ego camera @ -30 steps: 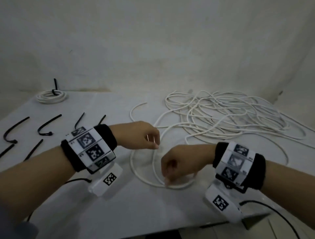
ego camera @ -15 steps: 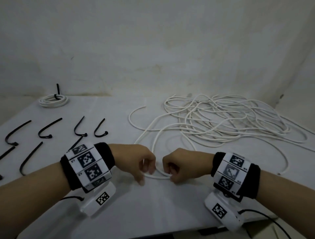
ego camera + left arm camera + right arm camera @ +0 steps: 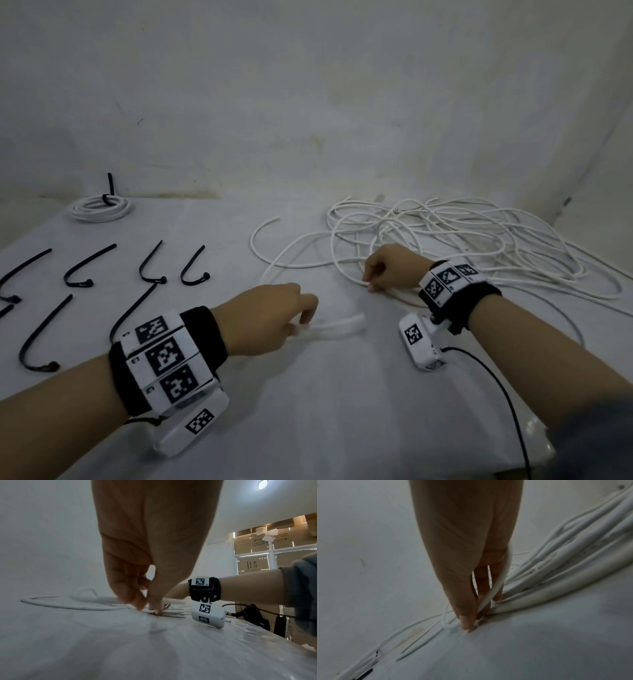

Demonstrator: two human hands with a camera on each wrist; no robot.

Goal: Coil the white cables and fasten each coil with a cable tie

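My left hand point(image 3: 265, 317) knuckles up, low over table point(image 3: 308, 411), fingertips pinched on blurred small coil point(image 3: 334, 329), right hand point(image 3: 394, 269) reached fwd to near edge of cable pile point(image 3: 462, 240), thumb & fingers pinching one strand at the tabletop.

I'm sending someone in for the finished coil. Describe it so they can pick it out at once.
Start at the white table and go to its far left corner, by the wall. There lies the finished coil, a small flat ring of white cable, behind the loose black cable ties. Unlike the tangled cable pile at the right, it is neatly wound and cinched by one black tie whose tail stands upright.
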